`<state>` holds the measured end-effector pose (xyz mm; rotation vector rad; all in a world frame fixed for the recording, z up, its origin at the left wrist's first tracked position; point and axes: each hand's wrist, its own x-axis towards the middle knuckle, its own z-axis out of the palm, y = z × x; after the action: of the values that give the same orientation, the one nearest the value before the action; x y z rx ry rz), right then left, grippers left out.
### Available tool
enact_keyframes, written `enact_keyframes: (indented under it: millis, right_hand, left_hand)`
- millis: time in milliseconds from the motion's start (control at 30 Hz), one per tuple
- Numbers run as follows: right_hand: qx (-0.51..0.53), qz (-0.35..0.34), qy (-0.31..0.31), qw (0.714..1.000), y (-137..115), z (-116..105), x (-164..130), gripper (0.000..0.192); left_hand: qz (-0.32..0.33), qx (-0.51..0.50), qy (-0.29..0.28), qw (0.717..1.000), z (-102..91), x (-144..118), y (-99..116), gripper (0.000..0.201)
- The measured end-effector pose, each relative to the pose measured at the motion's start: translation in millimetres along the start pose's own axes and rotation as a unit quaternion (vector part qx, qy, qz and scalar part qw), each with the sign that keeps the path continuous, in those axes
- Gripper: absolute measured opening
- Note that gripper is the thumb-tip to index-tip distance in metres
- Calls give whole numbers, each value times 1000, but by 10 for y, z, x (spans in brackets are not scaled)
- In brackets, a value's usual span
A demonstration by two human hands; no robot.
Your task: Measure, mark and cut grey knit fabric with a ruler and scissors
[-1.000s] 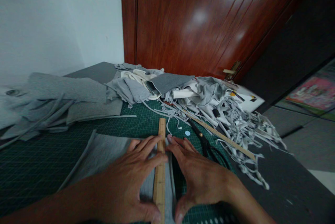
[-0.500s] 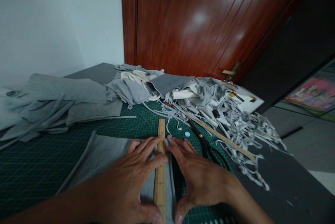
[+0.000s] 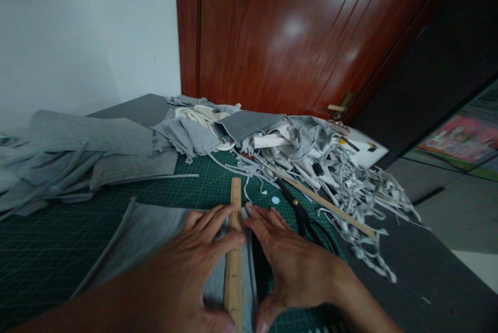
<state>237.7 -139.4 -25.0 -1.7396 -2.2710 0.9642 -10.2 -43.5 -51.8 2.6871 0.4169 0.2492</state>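
Still, both hands press flat: left hand (image 3: 194, 265) on the wooden ruler (image 3: 234, 250), right hand (image 3: 290, 265) beside it on gray cloth (image 3: 155, 234); nothing has moved, nothing is gripped.

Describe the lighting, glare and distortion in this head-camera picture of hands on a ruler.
Head view: dim, cool light; pale glare patches on the glossy door; wide-angle bending at the edges; left hand and right hand loom large and soft beside the wooden ruler.
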Motion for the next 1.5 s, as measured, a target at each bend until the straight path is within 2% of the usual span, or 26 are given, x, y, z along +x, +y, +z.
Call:
enact_keyframes:
  millis: [300,500,733,967,1267,1433,1500]
  right_hand:
    - [5,-1,1,1000,8,17,-2,156]
    - [10,2,-9,1000,-3,-10,0,153]
    - [-5,13,-2,1000,-7,32,-4,172]
    - [-18,38,-19,999,-56,28,11,180]
    - [-12,4,1,1000,22,73,0,171]
    - [-6,-4,0,1000,33,58,-5,166]
    - [-5,-3,-5,1000,36,37,-1,166]
  left_hand:
    - [5,-6,12,1000,24,22,-4,117]
    - [14,-11,27,999,120,-1,-105,126]
    - [9,-8,26,1000,123,-20,-101,129]
    - [15,-8,23,1000,96,-29,-105,130]
    - [-4,2,14,1000,28,4,-34,126]
    - [-3,9,-1,1000,-37,16,-3,94]
    - [-4,6,-3,1000,-59,16,4,91]
